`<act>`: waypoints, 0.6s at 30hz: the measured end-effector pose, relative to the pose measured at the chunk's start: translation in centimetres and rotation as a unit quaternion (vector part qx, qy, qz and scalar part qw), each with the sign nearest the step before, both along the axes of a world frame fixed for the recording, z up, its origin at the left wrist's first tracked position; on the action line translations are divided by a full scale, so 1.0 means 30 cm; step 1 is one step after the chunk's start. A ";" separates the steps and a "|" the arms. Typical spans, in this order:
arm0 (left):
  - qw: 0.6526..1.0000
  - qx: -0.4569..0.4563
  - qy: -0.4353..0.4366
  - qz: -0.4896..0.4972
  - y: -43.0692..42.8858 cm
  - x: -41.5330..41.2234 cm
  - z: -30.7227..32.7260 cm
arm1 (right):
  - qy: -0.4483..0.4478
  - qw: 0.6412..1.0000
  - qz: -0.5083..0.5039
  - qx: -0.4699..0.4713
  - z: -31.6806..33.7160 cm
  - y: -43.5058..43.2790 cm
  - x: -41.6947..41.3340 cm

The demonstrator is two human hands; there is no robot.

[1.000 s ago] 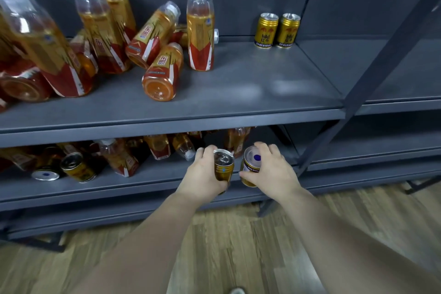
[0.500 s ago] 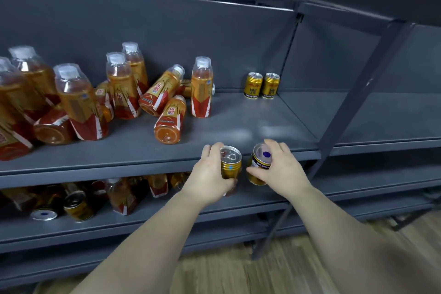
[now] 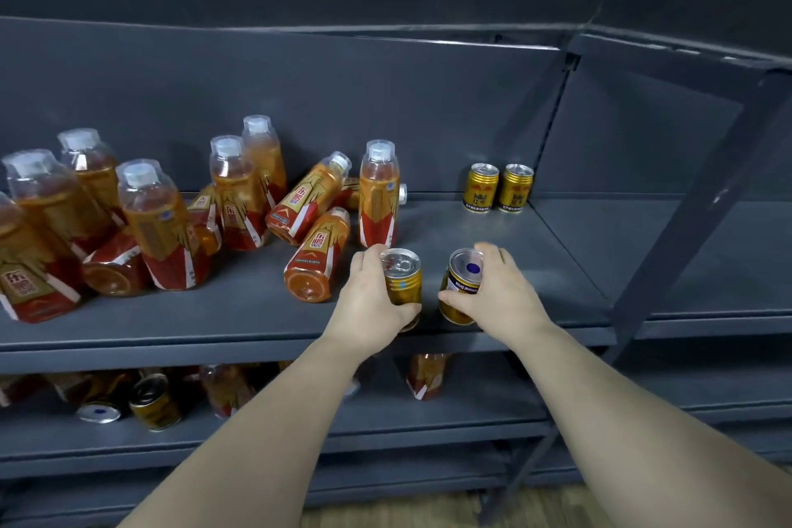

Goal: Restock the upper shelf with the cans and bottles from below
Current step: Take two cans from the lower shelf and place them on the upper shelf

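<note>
The upper shelf (image 3: pixel 450 227) is bare from its front edge back to the wall (image 3: pixel 428 120), between the upright bottle (image 3: pixel 379 193) and the slanted post (image 3: pixel 698 197). Only two cans (image 3: pixel 482 191) stand in this stretch, at the rear. To the left, the lying bottle (image 3: pixel 317 257) just beside the left hand (image 3: pixel 373 304), and the crowded bottles (image 3: pixel 154 227) beyond it, block passage.

Gold pull-tab can (image 3: pixel 401 283) sitting upright in left hand (image 3: pixel 368 309), blue-dot can (image 3: pixel 462 287) tilting in right hand (image 3: pixel 501 292), both at upper shelf (image 3: pixel 257 313) front; orange bottles (image 3: pixel 379 193) crowding left.
</note>
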State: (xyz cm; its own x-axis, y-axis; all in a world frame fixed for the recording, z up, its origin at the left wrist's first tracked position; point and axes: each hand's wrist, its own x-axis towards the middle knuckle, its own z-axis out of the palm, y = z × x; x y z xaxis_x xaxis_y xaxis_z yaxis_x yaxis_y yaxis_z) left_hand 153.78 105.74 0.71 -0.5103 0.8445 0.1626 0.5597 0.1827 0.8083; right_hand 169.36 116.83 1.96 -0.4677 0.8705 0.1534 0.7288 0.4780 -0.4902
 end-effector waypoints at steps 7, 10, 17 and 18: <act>0.999 -0.011 0.012 0.047 0.118 -0.003 0.022 | -0.015 0.999 0.035 -0.006 0.011 0.150 -0.026; 0.998 -0.014 0.015 0.058 0.145 0.004 0.010 | -0.024 0.998 0.052 -0.014 -0.001 0.180 -0.037; 0.995 -0.044 0.024 0.084 0.172 -0.030 -0.005 | -0.020 0.997 0.074 -0.015 -0.001 0.214 -0.083; 0.995 -0.044 0.027 0.086 0.174 -0.041 -0.004 | -0.017 0.997 0.074 -0.018 0.000 0.214 -0.086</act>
